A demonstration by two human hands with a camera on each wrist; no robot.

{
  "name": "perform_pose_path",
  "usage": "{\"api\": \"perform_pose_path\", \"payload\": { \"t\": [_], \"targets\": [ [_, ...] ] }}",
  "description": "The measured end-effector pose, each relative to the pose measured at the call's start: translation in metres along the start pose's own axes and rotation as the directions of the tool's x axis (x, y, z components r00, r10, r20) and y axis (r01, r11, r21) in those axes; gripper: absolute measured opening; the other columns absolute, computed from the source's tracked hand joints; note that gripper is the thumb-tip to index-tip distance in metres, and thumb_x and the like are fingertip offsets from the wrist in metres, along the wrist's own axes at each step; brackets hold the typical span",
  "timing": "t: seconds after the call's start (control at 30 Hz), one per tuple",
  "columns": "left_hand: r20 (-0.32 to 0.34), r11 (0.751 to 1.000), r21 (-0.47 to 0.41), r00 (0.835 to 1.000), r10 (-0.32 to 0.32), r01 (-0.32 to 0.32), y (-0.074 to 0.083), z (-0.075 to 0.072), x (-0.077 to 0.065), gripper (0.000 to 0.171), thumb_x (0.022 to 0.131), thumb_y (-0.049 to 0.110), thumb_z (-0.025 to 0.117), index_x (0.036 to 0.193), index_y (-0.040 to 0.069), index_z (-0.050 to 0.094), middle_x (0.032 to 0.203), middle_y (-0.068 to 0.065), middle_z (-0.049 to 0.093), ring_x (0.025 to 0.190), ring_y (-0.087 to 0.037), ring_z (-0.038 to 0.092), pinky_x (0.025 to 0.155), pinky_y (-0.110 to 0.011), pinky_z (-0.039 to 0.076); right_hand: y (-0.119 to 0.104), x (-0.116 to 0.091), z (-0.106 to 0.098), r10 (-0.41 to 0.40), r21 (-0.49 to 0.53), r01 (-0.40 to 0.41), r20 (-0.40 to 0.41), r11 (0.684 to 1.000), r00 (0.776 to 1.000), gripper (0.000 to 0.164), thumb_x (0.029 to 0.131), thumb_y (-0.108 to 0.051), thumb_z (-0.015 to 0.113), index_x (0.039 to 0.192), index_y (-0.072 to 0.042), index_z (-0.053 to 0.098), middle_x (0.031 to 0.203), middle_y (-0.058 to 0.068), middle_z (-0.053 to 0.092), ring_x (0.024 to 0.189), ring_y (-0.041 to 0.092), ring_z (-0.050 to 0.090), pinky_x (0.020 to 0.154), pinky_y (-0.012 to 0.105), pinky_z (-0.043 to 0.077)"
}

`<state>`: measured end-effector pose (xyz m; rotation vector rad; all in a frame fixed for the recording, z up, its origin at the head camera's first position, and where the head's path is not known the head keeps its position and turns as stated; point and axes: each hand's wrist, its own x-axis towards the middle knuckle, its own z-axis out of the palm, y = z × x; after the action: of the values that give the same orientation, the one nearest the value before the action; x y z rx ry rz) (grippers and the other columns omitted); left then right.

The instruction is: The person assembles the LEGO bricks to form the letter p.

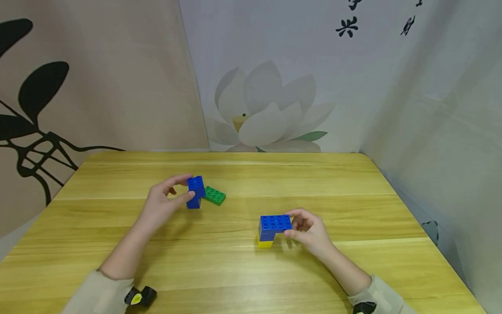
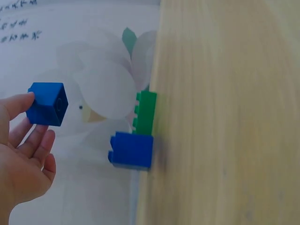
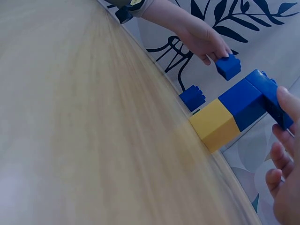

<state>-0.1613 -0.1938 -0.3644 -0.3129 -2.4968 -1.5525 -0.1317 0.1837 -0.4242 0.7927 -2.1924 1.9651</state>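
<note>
Pinched between thumb and fingers of my left hand (image 1: 164, 196) is a square blue building block (image 2: 46, 104), held up off the table. A second blue block (image 2: 131, 150) sits on the tabletop just below it, beside a flat green brick (image 1: 215, 196) with studs on top. My right hand (image 1: 310, 229) pinches the free end of a long, flat blue brick (image 1: 276, 223). That brick lies across the top of a blue block (image 3: 243, 104), which is stacked on a yellow block (image 3: 215, 124); its held end overhangs to the right.
The wooden table (image 1: 219, 270) ends at a back edge against a light curtain (image 1: 274, 35) printed with a lotus. More printed cloth hangs along both sides. A black wrist device (image 1: 141, 296) is strapped at the left sleeve.
</note>
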Motion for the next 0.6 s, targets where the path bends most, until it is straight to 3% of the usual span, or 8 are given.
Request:
{"api": "perform_pose_path", "payload": {
  "t": [0.17,0.43,0.6],
  "targets": [
    [0.025,0.999,-0.037,0.999,0.022,-0.022,0.011,0.005,-0.003,0.042,0.089,0.016,0.070,0.128,0.005,0.059,0.114,-0.012,0.058,0.100,-0.025,0.043,0.084,-0.045,0.034,-0.001,0.000,0.000,0.001,0.001,-0.001,0.000,1.000,1.000,0.033,0.081,-0.005,0.076,0.108,0.005,0.061,0.073,0.002,0.055,0.064,0.009,0.049,0.054,0.023,0.041],
    [0.060,0.997,-0.068,0.998,0.028,-0.024,0.029,0.014,-0.009,0.040,0.087,0.011,0.072,0.125,0.006,0.062,0.112,-0.012,0.059,0.098,-0.033,0.043,0.080,-0.045,0.036,-0.001,0.001,0.000,0.001,-0.002,-0.001,-0.001,1.000,1.000,0.034,0.081,-0.007,0.077,0.108,0.007,0.060,0.073,0.001,0.055,0.063,0.009,0.049,0.053,0.023,0.041],
    [0.083,0.995,-0.097,0.996,0.034,-0.026,0.035,0.022,-0.014,0.039,0.087,0.013,0.072,0.125,0.007,0.062,0.113,-0.011,0.060,0.102,-0.033,0.047,0.085,-0.048,0.036,-0.001,0.001,0.000,0.006,-0.004,-0.006,0.001,1.000,1.000,0.034,0.081,-0.008,0.077,0.108,0.006,0.061,0.073,0.002,0.055,0.063,0.010,0.049,0.053,0.023,0.040]
  ]
}}
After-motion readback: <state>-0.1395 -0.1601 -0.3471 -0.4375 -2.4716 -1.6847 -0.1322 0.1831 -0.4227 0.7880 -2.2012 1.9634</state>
